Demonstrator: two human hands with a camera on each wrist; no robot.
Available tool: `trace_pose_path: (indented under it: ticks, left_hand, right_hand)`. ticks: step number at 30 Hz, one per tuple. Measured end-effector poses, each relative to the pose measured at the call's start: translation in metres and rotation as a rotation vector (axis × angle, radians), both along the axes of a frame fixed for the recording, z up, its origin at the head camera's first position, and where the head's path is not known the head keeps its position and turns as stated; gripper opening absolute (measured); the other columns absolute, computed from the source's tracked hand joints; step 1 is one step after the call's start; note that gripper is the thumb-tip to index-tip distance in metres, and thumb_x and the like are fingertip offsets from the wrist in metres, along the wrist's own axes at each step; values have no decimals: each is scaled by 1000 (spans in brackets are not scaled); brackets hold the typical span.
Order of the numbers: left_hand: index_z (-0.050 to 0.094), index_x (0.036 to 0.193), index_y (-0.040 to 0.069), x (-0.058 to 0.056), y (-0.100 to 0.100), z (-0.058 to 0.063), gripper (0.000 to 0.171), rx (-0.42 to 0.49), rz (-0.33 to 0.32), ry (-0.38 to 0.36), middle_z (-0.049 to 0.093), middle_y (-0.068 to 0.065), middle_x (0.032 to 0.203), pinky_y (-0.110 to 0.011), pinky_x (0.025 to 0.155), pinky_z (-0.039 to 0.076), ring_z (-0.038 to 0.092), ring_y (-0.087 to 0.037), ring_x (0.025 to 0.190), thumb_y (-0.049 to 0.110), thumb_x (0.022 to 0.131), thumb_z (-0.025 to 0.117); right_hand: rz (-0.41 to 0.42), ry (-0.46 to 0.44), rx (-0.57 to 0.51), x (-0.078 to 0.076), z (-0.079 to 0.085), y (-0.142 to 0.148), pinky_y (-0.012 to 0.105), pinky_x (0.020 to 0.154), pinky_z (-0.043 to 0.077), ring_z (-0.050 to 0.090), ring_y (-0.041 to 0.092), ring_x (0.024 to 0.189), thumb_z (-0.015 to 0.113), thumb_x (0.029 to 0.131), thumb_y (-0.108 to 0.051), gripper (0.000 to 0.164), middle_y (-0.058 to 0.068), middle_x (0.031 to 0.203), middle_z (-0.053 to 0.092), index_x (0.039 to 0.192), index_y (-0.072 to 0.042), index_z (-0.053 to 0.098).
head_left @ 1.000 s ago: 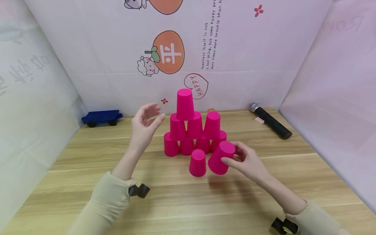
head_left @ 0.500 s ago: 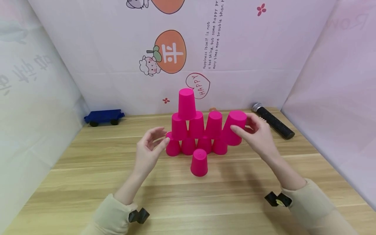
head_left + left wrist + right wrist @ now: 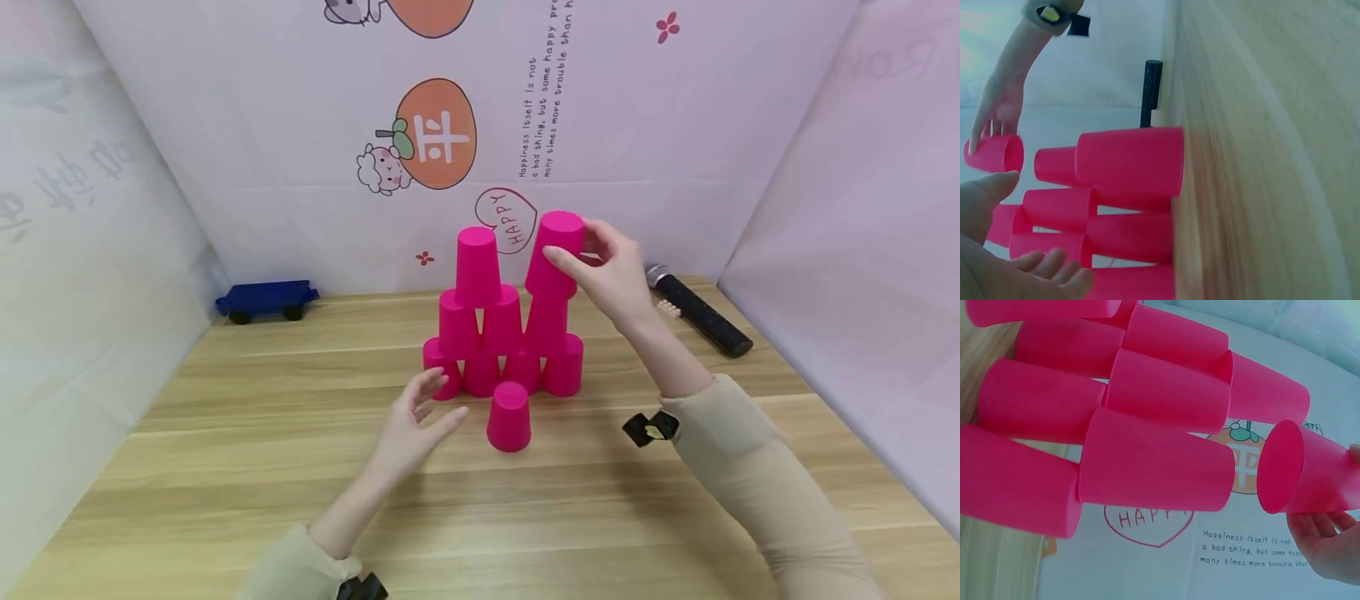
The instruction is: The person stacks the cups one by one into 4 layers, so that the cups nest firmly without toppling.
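Upside-down pink plastic cups form a stack, with a bottom row (image 3: 564,371), a second row of three and a top cup (image 3: 477,271) over the left pair. My right hand (image 3: 617,271) grips another pink cup (image 3: 557,250), rim down, by its sides above the right second-row cup (image 3: 546,327). In the right wrist view a gap shows between this held cup (image 3: 1329,472) and the cup below. A single cup (image 3: 509,423) stands upside down in front of the stack. Left of it hovers my left hand (image 3: 411,429), holding nothing, fingers loosely bent and thumb apart.
On the wooden table (image 3: 225,467), a blue toy wagon (image 3: 267,298) stands at the back left. A black microphone (image 3: 701,312) lies at the back right beside a small pale toy brick (image 3: 668,309). Printed white cloth (image 3: 300,167) hangs behind and along both sides.
My right hand has carried its cup from beside the single front cup, out to the right, then up over the second row. My left hand has come down toward the front cup.
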State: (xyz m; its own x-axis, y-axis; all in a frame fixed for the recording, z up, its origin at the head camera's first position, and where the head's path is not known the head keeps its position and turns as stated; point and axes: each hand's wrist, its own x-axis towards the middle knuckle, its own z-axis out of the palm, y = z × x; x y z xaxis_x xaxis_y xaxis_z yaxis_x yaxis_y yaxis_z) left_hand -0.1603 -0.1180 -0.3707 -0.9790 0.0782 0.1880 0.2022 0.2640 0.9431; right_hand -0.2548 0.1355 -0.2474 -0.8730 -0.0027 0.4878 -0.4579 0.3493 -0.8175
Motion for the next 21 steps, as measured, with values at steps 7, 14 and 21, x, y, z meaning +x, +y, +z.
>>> trace_pose_path:
  ticks: [7, 14, 21]
  left_hand:
    - [34, 142, 4, -5, 16, -7, 79, -69, -65, -88, 39, -15, 145, -53, 109, 34, 37, -34, 134, 29, 79, 75]
    - [35, 141, 5, -8, 27, -9, 79, -56, -83, -103, 40, -13, 144, -53, 109, 35, 36, -34, 134, 30, 78, 76]
    - [37, 139, 5, -12, 38, -14, 77, -59, -96, -96, 43, -12, 141, -51, 108, 37, 39, -32, 132, 30, 77, 76]
  right_hand:
    - [30, 2, 25, -18, -6, -15, 27, 88, 53, 61, 11, 94, 72, 83, -28, 46, 11, 108, 65, 122, -8, 59]
    - [56, -27, 32, -24, -12, -19, 30, 91, 52, 60, 13, 96, 71, 84, -26, 46, 14, 111, 64, 124, -7, 57]
    - [75, -47, 40, -26, -17, -23, 35, 94, 52, 59, 20, 101, 71, 84, -24, 48, 14, 114, 63, 125, -7, 55]
